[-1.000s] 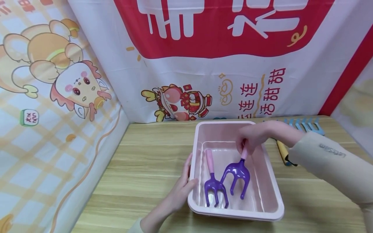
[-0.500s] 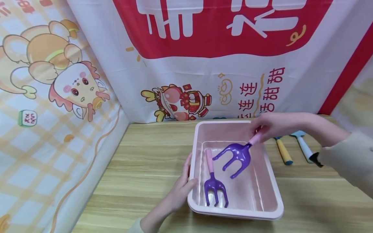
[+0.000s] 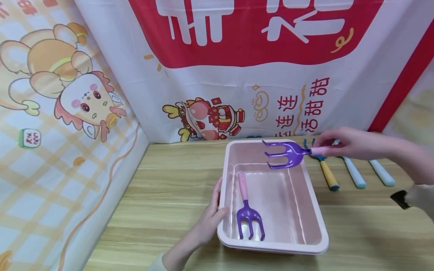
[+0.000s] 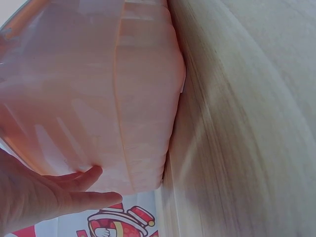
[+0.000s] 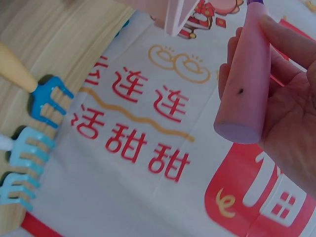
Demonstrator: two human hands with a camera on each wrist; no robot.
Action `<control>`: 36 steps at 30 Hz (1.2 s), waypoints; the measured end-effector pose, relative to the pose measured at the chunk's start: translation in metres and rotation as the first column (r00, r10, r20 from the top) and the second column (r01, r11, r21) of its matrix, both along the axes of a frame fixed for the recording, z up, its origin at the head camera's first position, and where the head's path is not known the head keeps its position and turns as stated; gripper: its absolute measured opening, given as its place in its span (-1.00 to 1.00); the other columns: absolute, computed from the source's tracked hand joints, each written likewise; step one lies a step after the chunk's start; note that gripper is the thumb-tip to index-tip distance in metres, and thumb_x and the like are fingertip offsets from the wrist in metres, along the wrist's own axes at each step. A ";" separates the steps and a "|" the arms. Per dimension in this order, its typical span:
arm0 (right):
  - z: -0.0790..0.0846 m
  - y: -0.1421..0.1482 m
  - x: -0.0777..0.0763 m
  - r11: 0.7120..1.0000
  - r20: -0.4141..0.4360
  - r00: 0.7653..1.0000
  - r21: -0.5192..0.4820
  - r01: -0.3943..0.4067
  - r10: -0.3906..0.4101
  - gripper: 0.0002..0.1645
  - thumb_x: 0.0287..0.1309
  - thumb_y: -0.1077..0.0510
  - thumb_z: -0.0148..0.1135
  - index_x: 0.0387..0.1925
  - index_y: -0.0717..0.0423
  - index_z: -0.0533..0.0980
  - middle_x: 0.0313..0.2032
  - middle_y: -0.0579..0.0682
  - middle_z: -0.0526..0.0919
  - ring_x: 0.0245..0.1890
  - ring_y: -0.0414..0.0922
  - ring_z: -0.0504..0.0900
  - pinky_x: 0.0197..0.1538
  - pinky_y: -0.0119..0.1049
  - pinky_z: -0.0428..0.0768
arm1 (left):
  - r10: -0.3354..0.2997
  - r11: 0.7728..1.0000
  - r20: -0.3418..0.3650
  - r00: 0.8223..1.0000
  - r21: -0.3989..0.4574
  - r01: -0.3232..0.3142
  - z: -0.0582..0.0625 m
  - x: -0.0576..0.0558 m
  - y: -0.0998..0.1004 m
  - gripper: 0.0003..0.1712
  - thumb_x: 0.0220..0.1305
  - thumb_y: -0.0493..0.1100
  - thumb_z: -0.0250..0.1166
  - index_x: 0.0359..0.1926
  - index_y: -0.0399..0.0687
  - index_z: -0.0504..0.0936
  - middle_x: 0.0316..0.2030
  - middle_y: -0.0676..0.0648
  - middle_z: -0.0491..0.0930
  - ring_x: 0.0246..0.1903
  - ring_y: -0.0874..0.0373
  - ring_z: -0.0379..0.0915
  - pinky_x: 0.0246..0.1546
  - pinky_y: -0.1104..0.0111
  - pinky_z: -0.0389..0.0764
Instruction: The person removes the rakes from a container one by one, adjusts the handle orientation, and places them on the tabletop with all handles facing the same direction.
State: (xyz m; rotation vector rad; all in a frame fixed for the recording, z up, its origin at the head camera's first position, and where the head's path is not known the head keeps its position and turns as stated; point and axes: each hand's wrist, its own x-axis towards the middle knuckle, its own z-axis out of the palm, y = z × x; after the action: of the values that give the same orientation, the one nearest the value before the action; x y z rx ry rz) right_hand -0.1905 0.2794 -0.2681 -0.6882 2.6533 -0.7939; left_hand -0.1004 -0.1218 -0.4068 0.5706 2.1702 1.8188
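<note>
In the head view my right hand [image 3: 352, 143] holds a purple three-pronged hand rake [image 3: 293, 153] by its pink handle [image 5: 247, 74], above the right back corner of a pale pink plastic bin [image 3: 313, 210]. The prongs point left, over the bin's back rim. A second purple hand rake [image 3: 249, 214] with a pink handle lies inside the bin at the left. My left hand [image 3: 211, 214] is at the bin's left side, its thumb over the rim and its fingers against the outer wall, as the left wrist view shows too.
Right of the bin on the wooden table [image 3: 169, 188] lie a blue rake with a yellow handle [image 3: 329, 175] and two light blue rakes, one with its handle [image 3: 354, 173] beside the other's handle [image 3: 382, 172]. A printed cloth [image 3: 210, 82] hangs behind the table.
My right hand has lifted the purple hand rake from inside the bin, up and to the right, its prongs turning leftward. The left hand and the other purple rake stay in place.
</note>
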 end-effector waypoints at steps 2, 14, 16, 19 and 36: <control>-0.004 0.008 0.006 0.998 -0.038 0.998 0.031 0.052 -0.051 -0.67 0.18 -0.03 0.32 -0.09 0.05 0.60 -0.23 -0.11 0.62 -0.27 -0.12 0.54 -0.29 -0.32 0.63 | -0.008 1.000 0.000 1.000 0.001 0.008 -0.001 0.001 0.000 -0.09 0.38 -0.23 -0.02 0.53 0.34 -0.33 0.37 -0.52 0.01 0.03 -0.40 0.42 -0.20 0.12 0.69; -0.044 0.060 0.039 0.967 -0.278 0.929 0.006 0.256 -0.245 -0.81 0.29 0.06 0.24 -0.15 0.07 0.57 -0.39 -0.13 0.55 -0.41 -0.25 0.47 -0.46 -0.38 0.54 | -0.003 1.000 -0.009 1.000 0.019 0.003 -0.001 0.000 -0.001 -0.09 0.38 -0.26 -0.04 0.53 0.34 -0.32 0.42 -0.45 -0.09 0.09 -0.43 0.35 -0.20 0.13 0.69; -0.050 0.068 0.046 0.953 -0.263 0.918 -0.026 0.301 -0.297 -0.75 0.31 0.07 0.21 -0.10 0.14 0.55 -0.39 -0.10 0.54 -0.41 -0.27 0.47 -0.49 -0.38 0.54 | -0.004 1.000 -0.010 1.000 0.010 0.004 0.000 0.000 -0.001 -0.10 0.38 -0.25 -0.03 0.53 0.33 -0.32 0.42 -0.47 -0.08 0.09 -0.42 0.36 -0.20 0.14 0.69; -0.063 0.077 0.057 0.932 -0.276 0.890 -0.128 0.340 -0.362 -0.73 0.28 0.16 0.23 -0.06 0.25 0.53 -0.36 -0.10 0.56 -0.38 -0.42 0.46 -0.52 -0.40 0.55 | -0.008 1.000 -0.005 1.000 0.009 0.008 -0.001 0.000 -0.001 -0.10 0.39 -0.24 -0.03 0.53 0.34 -0.33 0.41 -0.48 -0.09 0.09 -0.42 0.35 -0.19 0.13 0.69; -0.150 0.097 0.113 0.740 -0.235 0.772 -0.541 0.400 -0.590 -0.43 0.17 0.50 0.17 -0.16 -0.33 0.46 -0.40 -0.43 0.52 -0.45 -0.47 0.49 -0.62 -0.51 0.56 | -0.009 1.000 -0.009 1.000 -0.002 0.009 -0.002 -0.001 -0.002 -0.10 0.39 -0.22 -0.03 0.53 0.34 -0.33 0.42 -0.47 -0.08 0.13 -0.40 0.33 -0.11 0.13 0.66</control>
State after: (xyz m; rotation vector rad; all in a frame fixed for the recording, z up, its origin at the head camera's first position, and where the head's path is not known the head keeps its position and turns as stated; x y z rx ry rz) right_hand -0.0779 0.3761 -0.4178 -0.2016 3.0970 -1.6460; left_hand -0.1009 -0.1240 -0.4086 0.5880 2.1709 1.8132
